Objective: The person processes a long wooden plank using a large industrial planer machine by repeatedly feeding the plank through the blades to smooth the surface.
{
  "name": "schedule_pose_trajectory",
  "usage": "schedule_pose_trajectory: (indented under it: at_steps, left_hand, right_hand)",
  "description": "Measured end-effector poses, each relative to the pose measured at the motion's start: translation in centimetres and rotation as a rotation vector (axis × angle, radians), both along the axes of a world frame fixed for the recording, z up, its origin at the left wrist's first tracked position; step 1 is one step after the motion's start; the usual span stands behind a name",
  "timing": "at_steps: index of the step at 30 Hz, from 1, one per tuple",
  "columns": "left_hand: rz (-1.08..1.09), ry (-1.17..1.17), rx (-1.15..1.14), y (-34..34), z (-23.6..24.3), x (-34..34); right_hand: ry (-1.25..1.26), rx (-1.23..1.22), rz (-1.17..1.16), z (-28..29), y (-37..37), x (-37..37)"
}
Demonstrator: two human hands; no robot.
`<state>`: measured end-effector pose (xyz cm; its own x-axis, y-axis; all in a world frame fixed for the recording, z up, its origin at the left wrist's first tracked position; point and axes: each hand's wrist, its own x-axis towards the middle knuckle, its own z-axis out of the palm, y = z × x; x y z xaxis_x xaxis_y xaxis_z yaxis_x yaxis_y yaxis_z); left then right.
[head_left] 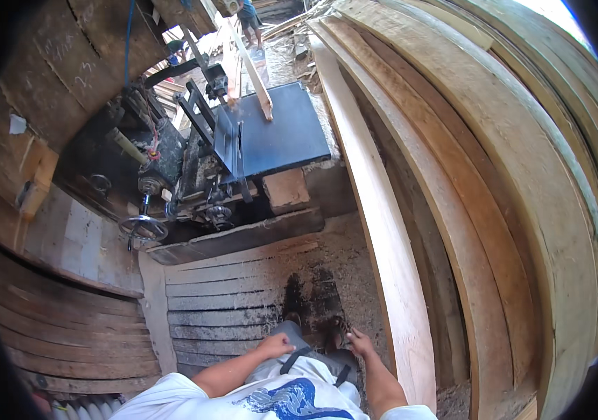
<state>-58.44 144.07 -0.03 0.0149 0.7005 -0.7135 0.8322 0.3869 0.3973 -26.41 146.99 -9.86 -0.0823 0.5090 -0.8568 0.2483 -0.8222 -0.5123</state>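
Note:
My left hand (276,346) is held in front of my waist, its fingers curled closed with nothing seen in them. It is nearest to a dark strap (290,362) over my clothes. My right hand (360,343) is on the other side of my body, fingers curled in, and no object shows in it. It lies close to a long pale board (400,308) on my right, with a gap between them. Ahead stands a band saw with a dark flat table (285,133). A narrow wooden piece (260,94) lies over the table's far edge.
Large planks (453,231) lean in a stack along the right. A handwheel (143,227) sticks out at the saw's lower left. Sawdust covers the slatted floor (222,294). Another person (250,21) stands beyond the saw. A wooden wall (47,77) rises at the left.

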Motion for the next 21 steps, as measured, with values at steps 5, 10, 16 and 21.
schedule_pose_trajectory:
  at_steps: [5, 10, 16, 21]
  left_hand:
    - [0.15, -0.316, -0.034, -2.1, 0.9, 2.8]
    - [0.361, -0.291, 0.144, -8.6, -0.5, -0.8]
    - [0.917, -0.268, 0.229, -26.4, -6.6, -5.7]
    - [1.392, -0.324, -0.115, -46.5, -8.6, -4.2]
  right_hand:
    - [-0.027, 0.173, 0.147, 0.5, -6.4, 0.4]
    - [-0.245, 0.201, 0.453, -3.7, -13.9, 5.0]
    - [-0.258, -0.199, 0.261, -3.3, -24.5, 10.3]
    - [-0.507, -0.281, 0.531, 3.5, -33.0, 14.7]
